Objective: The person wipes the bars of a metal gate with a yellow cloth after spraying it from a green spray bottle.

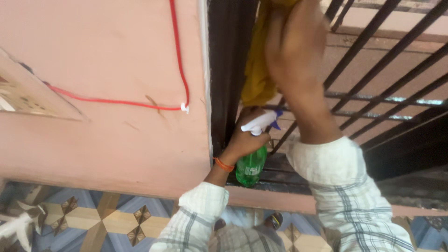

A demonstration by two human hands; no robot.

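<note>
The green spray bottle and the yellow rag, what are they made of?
The green spray bottle in the left hand looks like see-through, glossy plastic, with a white plastic trigger head. The yellow rag under the right hand seems soft cloth: it hangs in limp folds, matte. The exact fabric is unclear.

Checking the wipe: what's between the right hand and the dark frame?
Head view: a yellow cloth lies between the right hand and the dark frame.
</note>
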